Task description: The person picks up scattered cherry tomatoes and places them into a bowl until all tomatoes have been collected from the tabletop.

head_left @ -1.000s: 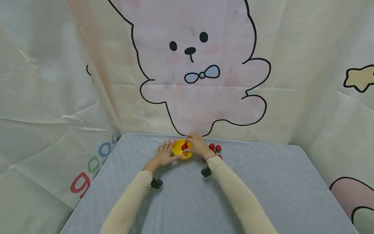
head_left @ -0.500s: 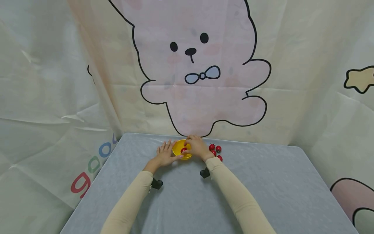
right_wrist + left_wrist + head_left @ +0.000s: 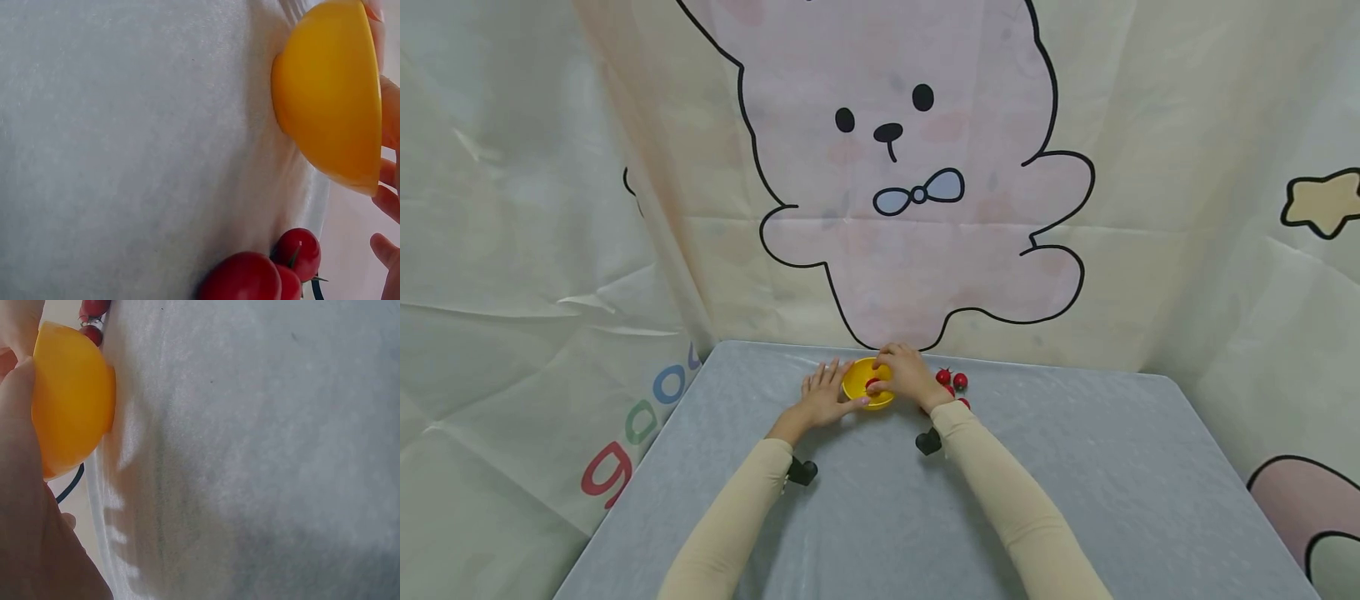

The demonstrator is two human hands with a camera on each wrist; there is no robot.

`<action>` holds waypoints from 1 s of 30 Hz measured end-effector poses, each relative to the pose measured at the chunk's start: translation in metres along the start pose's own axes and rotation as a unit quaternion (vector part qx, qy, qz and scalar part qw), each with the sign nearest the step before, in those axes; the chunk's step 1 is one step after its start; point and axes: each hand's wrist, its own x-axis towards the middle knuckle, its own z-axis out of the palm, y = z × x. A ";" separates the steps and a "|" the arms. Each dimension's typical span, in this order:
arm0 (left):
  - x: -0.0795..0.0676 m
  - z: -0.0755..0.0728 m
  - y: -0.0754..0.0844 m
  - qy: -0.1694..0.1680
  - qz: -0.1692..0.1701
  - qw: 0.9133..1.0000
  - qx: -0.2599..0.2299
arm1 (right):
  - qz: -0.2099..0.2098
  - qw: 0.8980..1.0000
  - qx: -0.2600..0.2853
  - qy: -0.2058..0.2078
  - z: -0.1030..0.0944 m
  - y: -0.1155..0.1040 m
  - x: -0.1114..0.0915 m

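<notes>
A small yellow bowl (image 3: 854,385) stands near the table's far edge with a red cherry tomato (image 3: 872,383) inside. My left hand (image 3: 825,403) rests against the bowl's left side, fingers straight and spread, thumb along the near rim. From the right, my right hand (image 3: 912,377) reaches over the bowl, its fingers parted above the tomato and partly covering it. The right wrist view shows those fingers at the rim of the bowl (image 3: 334,94), whose wall hides the tomato. More cherry tomatoes (image 3: 960,381) lie right of the bowl, some behind my right wrist.
A grey cloth covers the table (image 3: 1075,467). Behind it hangs a pale curtain (image 3: 1150,250) with a printed bear, close to the bowl. Dark camera mounts (image 3: 802,472) stick out from both wrists. In the right wrist view, several tomatoes (image 3: 244,278) sit close together beside the bowl.
The tomato at my right fingers has gone lower into the bowl, and those fingers have parted from it. My left hand and the bowl have stayed in place.
</notes>
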 end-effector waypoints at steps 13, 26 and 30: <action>-0.001 -0.001 0.001 -0.002 -0.006 1.000 -0.001 | 0.000 1.000 0.004 0.005 -0.014 0.007 -0.005; 0.001 -0.001 0.001 -0.005 -0.010 1.000 0.000 | -0.012 0.999 0.023 0.037 -0.029 0.027 -0.016; 0.001 -0.001 0.001 -0.006 -0.009 1.000 0.006 | -0.011 0.998 0.026 0.047 -0.032 0.034 -0.022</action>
